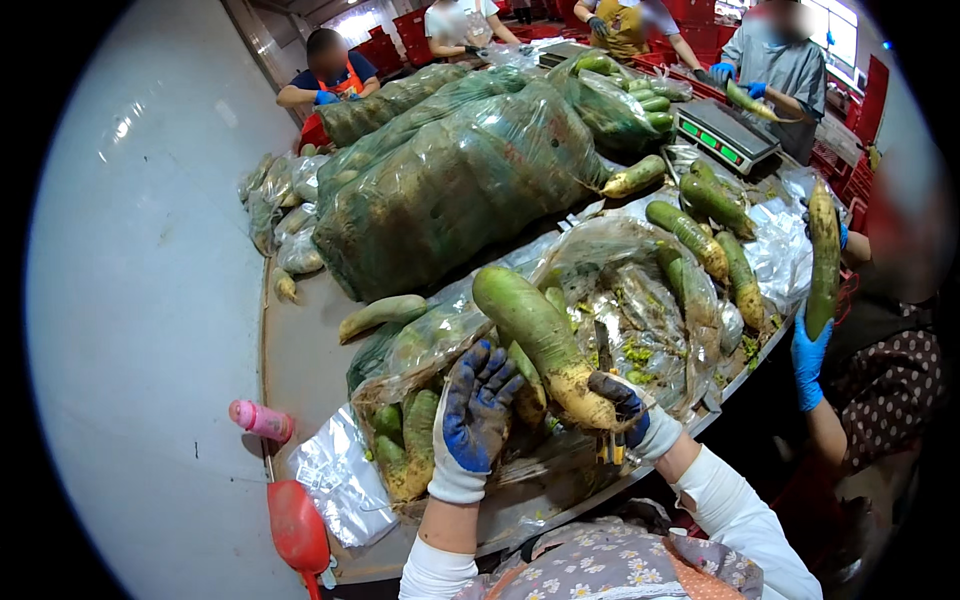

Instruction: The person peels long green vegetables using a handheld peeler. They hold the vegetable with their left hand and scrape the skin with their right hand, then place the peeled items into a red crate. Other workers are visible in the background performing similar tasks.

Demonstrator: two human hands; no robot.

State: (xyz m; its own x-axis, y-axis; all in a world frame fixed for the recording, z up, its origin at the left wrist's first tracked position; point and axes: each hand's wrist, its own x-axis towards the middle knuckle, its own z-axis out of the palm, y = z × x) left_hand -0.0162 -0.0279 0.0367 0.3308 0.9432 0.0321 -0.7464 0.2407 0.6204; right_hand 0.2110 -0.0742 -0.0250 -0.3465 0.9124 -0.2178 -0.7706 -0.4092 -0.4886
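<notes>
My right hand (pixel 630 412), in a white glove with a blue palm, grips the pale root end of a large green radish (pixel 540 330). A utility knife (pixel 609 442) with a yellow and black handle is in the same hand, its dark blade upward behind the radish. Palm up with fingers apart, my left hand (pixel 478 412) in a soiled matching glove is just left of the radish and holds nothing. Beneath my hands lies an opened plastic bag of radishes (pixel 420 435). Muddy clear plastic with leaf scraps (pixel 637 315) is spread behind the knife.
Large filled green bags (pixel 457 187) lie across the table. Loose radishes (pixel 686 232) and a digital scale (pixel 724 135) are at the right. A pink bottle (pixel 261 421), plastic bags (pixel 341 480) and a red scoop (pixel 298 525) are at the left. A co-worker's blue-gloved hand (pixel 811 360) holds a radish nearby.
</notes>
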